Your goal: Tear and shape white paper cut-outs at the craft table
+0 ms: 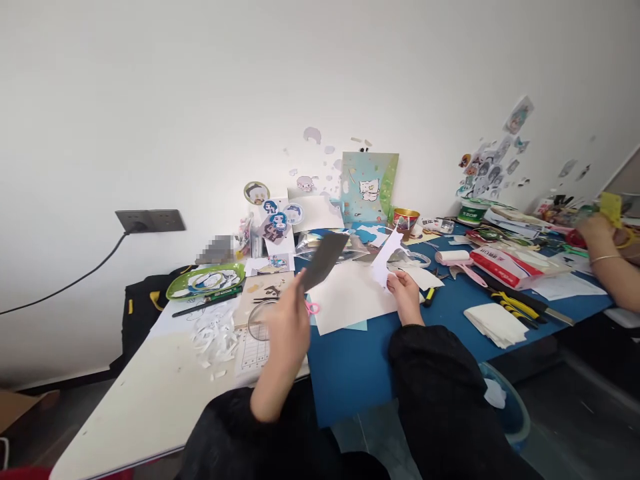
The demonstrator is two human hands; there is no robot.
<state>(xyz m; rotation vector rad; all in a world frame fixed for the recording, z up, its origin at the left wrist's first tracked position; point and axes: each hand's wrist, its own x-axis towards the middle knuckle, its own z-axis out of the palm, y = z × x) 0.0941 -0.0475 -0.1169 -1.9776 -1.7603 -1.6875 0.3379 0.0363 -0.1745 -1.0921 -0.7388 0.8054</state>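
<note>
Your left hand (286,328) is clamped on a dark card (324,259), raised above the desk (350,370). Your right hand (406,297) pinches a white paper cutout (385,261). Both look light and easily creased; grip near the edges.

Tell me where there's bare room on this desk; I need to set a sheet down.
Free: the pale tabletop at the near left, below the white paper scraps, and the blue mat between the two black sleeves. Crowded: the far edge along the wall and the right side around the yellow-handled pliers and folded white tissues.
</note>
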